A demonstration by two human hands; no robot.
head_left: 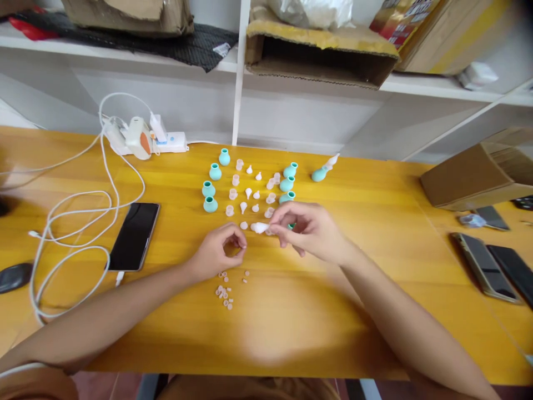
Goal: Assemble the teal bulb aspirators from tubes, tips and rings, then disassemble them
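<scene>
Nozzle (261, 228) juts leftward from pinching right fingers (288, 235); left fingers (234, 261) curl, contents unclear.

Glossy wooden tabletop (275, 328), bulbs (210, 205) perhaps matt plastic

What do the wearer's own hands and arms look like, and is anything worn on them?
The left hand and right hand are bare, with no gloves, rings or watch visible. The left forearm and right forearm show no sleeves. Farther up the left side is a pale strip; cuff or cable, I can't tell.
</scene>
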